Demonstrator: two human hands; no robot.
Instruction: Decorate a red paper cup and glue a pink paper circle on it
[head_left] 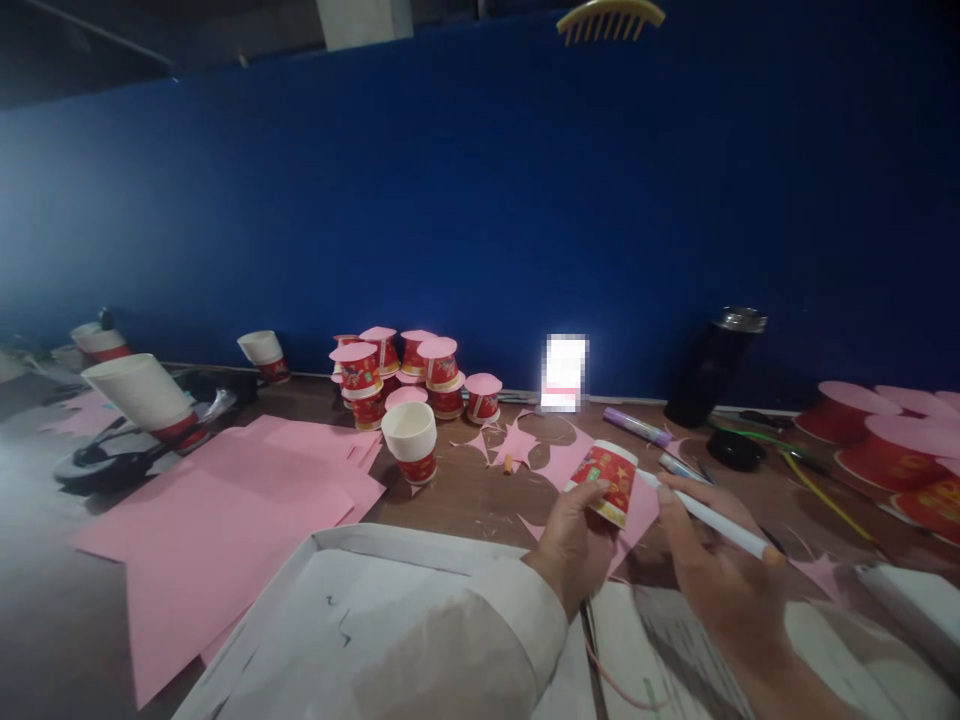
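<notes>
My left hand (574, 550) is closed around a small red paper cup (609, 474) with gold and white printing, held tilted above the table. In my right hand (724, 575) is a white marker pen (724, 525) with an orange end, its tip close to the side of the cup; whether it touches I cannot tell. Pink paper offcuts (559, 460) lie beneath and behind the cup. To the left stands a stack of white-topped paper cups (411, 440), with several red cups capped by pink paper discs (354, 352) grouped behind it.
Pink paper sheets (225, 500) spread at left beside a white box lid (375, 545). Leaning cups (142, 390) stand beyond. A purple pen (636, 427), a lit phone screen (565, 373) and a black bottle (712, 365) line the blue wall. Larger red pieces with pink tops (847, 410) sit right.
</notes>
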